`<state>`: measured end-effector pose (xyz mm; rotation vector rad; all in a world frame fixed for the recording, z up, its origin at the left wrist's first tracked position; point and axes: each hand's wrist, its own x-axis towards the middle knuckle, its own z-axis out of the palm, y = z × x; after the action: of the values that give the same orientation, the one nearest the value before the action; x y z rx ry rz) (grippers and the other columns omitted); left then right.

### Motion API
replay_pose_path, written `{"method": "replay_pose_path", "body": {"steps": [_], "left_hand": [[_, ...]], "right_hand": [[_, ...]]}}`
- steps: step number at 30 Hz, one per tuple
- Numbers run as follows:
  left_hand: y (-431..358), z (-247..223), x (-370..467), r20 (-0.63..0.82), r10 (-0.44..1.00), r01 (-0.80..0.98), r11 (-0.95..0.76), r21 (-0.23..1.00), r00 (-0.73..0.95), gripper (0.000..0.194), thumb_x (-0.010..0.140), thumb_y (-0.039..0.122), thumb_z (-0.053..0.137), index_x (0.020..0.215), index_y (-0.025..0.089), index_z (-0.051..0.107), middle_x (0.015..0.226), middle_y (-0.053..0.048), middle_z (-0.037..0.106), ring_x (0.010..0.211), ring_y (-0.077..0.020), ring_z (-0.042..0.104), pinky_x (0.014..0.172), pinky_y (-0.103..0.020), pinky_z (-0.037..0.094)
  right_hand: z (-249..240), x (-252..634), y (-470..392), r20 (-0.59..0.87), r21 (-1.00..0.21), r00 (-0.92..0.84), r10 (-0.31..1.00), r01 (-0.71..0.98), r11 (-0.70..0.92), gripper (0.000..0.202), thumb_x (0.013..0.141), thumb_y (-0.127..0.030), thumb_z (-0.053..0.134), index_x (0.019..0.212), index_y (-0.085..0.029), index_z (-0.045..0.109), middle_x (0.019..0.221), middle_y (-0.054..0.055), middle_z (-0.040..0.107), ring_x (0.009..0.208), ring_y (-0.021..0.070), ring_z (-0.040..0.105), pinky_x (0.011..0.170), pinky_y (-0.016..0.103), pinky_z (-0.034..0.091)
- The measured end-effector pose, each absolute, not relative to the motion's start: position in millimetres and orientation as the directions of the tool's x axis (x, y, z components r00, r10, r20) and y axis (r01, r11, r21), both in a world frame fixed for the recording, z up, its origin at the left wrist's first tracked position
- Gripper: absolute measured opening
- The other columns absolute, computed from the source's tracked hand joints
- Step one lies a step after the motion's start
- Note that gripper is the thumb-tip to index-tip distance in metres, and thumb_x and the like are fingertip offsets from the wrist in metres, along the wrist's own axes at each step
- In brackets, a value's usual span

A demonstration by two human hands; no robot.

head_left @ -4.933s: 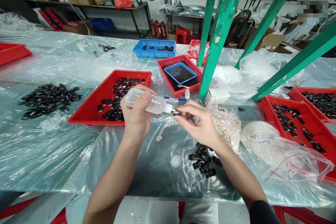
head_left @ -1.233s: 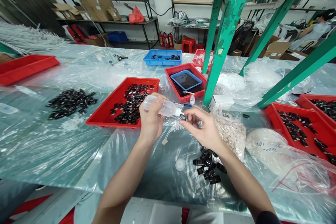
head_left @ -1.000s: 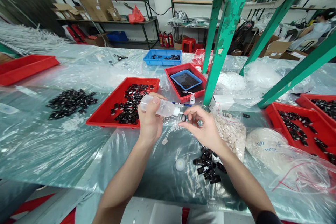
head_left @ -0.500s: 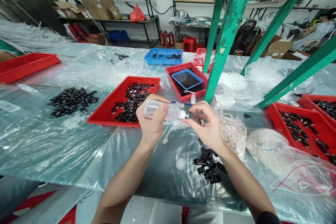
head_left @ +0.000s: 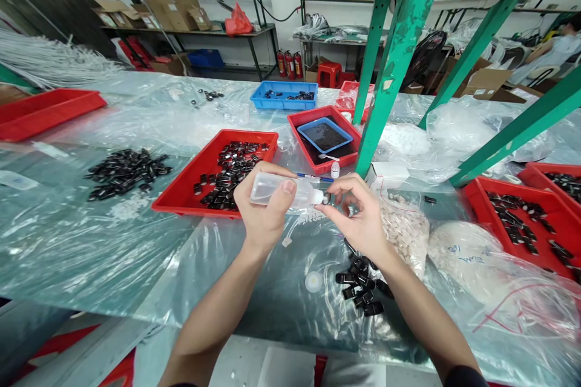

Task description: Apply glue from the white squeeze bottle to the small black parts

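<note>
Here the left hand [head_left: 261, 211] wraps around a translucent white plastic squeeze bottle [head_left: 262, 187], thumb pressed along its side, bottle tipped almost level with its white nozzle [head_left: 318, 196] aimed right. And there's the right hand [head_left: 363, 217], pinching a small glossy black piece [head_left: 327, 198] between thumb and fingertips, right at the nozzle's end; whether the two touch is too small to tell. Both hands are up above the plastic-covered table [head_left: 272, 308]. Just below, near the right forearm, lies a loose heap of shiny black pieces [head_left: 361, 281], with a round translucent cap [head_left: 313, 282] beside it. Right of the right hand sits a clear bag of pale chips [head_left: 405, 227]. Behind the left hand, a red plastic tray [head_left: 181, 196] holds more black pieces, and farther left a dark pile [head_left: 124, 172] spreads over the sheeting. Beyond, a blue plastic tray [head_left: 284, 104] stands across the table.
</note>
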<state>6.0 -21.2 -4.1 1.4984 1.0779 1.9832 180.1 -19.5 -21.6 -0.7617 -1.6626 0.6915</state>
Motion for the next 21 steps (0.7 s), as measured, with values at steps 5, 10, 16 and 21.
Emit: {"method": "replay_pose_path", "body": {"steps": [5,10,16,21], "left_hand": [[-21.8,-4.7,5.8,0.608,0.725,0.12,-0.606,0.786,-0.323,0.036,0.083,0.056,0.076,0.079,0.021,0.073,0.07,0.0,0.065,0.056,-0.0126,0.055,0.052,-0.027,0.04],[-22.0,-5.0,6.0,0.616,0.719,0.125,-0.612,0.781,-0.321,0.034,0.084,0.054,0.077,0.079,0.021,0.073,0.07,0.0,0.065,0.056,-0.012,0.055,0.052,-0.027,0.039],[-22.3,-4.9,6.0,0.626,0.705,0.125,-0.625,0.771,-0.332,0.034,0.083,0.055,0.077,0.079,0.021,0.074,0.069,0.0,0.063,0.056,-0.0119,0.054,0.052,-0.027,0.038],[-21.2,-5.3,5.6,0.637,0.697,0.134,-0.634,0.762,-0.329,0.034,0.084,0.055,0.077,0.079,0.021,0.074,0.069,0.0,0.064,0.057,-0.0121,0.055,0.053,-0.028,0.039]], "right_hand": [[-21.9,180.4,-19.8,0.595,-0.777,-0.168,0.786,0.13,0.616,0.02,0.091,-0.03,0.081,0.098,-0.023,0.063,0.098,0.003,0.06,0.075,0.0153,0.056,0.053,0.027,0.042],[-21.6,180.2,-19.8,0.602,-0.773,-0.168,0.78,0.12,0.623,0.02,0.091,-0.027,0.081,0.098,-0.023,0.063,0.098,0.003,0.06,0.075,0.0151,0.056,0.054,0.026,0.042],[-20.9,179.7,-19.9,0.6,-0.774,-0.172,0.781,0.122,0.622,0.02,0.091,-0.028,0.081,0.098,-0.023,0.063,0.098,0.002,0.059,0.075,0.0149,0.056,0.054,0.027,0.042],[-21.2,179.5,-20.3,0.611,-0.768,-0.171,0.773,0.11,0.631,0.02,0.09,-0.026,0.082,0.097,-0.022,0.063,0.097,0.002,0.059,0.074,0.0141,0.055,0.054,0.026,0.041]]}}
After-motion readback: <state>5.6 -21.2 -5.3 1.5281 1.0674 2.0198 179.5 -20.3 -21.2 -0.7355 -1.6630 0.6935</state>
